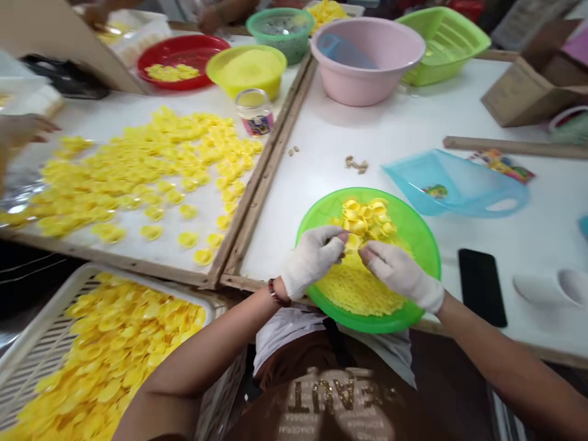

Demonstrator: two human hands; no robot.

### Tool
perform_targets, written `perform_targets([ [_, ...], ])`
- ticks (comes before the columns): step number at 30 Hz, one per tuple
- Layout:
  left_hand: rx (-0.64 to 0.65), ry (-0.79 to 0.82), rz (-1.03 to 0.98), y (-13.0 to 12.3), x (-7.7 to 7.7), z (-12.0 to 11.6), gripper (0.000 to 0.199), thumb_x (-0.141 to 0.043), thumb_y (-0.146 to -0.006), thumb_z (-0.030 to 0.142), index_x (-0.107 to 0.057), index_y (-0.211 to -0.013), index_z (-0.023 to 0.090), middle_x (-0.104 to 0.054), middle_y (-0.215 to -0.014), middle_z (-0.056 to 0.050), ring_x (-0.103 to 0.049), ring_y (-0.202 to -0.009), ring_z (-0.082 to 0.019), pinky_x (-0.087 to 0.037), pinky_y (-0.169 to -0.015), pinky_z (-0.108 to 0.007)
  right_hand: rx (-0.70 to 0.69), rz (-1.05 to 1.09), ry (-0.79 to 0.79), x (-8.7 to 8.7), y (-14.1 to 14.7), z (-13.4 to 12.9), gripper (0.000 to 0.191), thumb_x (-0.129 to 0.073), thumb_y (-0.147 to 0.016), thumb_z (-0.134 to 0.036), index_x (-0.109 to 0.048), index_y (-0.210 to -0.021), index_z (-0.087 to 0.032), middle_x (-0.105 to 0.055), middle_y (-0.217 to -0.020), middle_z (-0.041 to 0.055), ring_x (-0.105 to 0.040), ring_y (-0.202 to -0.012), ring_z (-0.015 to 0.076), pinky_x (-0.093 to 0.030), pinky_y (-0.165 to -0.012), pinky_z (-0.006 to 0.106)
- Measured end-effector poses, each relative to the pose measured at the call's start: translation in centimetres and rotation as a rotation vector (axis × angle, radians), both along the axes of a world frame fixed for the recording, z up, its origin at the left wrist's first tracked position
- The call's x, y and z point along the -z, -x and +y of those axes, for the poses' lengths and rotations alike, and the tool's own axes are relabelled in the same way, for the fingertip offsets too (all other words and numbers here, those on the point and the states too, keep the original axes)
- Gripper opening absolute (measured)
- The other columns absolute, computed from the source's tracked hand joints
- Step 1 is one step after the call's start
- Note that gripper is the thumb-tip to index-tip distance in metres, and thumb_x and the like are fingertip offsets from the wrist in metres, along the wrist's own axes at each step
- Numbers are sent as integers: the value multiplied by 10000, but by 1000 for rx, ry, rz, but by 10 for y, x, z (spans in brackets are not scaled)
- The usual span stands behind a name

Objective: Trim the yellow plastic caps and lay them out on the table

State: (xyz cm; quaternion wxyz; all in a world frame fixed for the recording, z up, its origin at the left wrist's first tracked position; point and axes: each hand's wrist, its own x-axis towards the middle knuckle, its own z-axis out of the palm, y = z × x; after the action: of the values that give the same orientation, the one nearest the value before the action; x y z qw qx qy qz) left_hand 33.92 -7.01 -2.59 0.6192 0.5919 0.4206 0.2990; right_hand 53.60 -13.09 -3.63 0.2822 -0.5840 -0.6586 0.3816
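Both my hands wear white gloves with bare fingertips and meet over a green basin [430,269] at the table's front edge. My left hand [313,254] pinches the left side of a small yellow plastic cup [353,242]. On its right side my right hand [394,269] is closed, thumb and fingers together, close against the same cup. Yellow granules [362,291] cover the near part of the basin. Behind my fingers, a heap of yellow plastic cups [366,215] lies in the basin's far part.
A blue scoop [454,177], a black phone [482,286] and a white cup [549,288] lie to the right. Pink basin [367,82] stands behind. Yellow cups [133,165] cover the left table; more fill a white crate [39,343]. A co-worker's hand [30,128] is far left.
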Motion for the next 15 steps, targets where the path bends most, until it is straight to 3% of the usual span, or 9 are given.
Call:
perform_targets([
  [3,90,-58,66,-6,5,0,259,-614,-913,378,-716,-853,148,-691,-800,-46,-636,-705,-147,-537,-654,-245,246,584,114,-21,2,8,471,-532,-994,-611,-479,-723,-229,-441,-580,-57,-363,-450,91,-258,-436,265],
  [6,195,2,81,-16,7,-3,308,-611,-902,424,-687,-771,156,-654,-714,-34,-622,-675,-158,-527,-643,-256,379,948,54,-33,10,16,512,-616,-908,-710,-477,-775,-236,-422,-575,-88,-315,-414,61,-222,-411,234],
  [12,249,63,105,-24,1,-8,305,-612,-871,448,-692,-817,158,-666,-742,-34,-654,-698,-182,-542,-682,-278,412,1067,-92,-31,25,22,541,-641,-863,-757,-482,-802,-243,-468,-609,-79,-439,-464,76,-350,-446,236],
  [15,245,100,86,-22,1,-8,312,-633,-862,462,-686,-826,157,-664,-752,-32,-658,-703,-181,-553,-693,-279,404,1080,-105,-29,25,21,544,-642,-863,-757,-481,-792,-242,-466,-619,-77,-439,-466,75,-349,-449,240],
])
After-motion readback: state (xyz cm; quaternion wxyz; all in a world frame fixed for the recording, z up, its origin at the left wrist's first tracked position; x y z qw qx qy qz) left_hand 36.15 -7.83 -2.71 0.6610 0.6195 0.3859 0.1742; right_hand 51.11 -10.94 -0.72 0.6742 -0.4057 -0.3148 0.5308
